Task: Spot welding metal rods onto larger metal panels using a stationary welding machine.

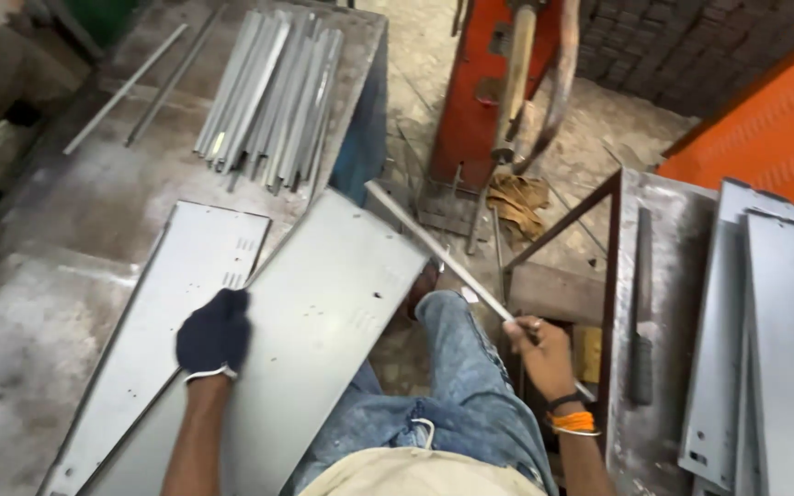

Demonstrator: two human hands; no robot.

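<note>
The gloved left hand [214,332] presses flat on the near grey metal panel [323,312], which overhangs the bench [39,303] edge. The bare right hand [539,354] grips a long thin metal strip [434,246] slanting far-left over the floor

Left grip [214,332] dark glove; right grip [538,354] bare, orange wristband; blue jeans.
</note>
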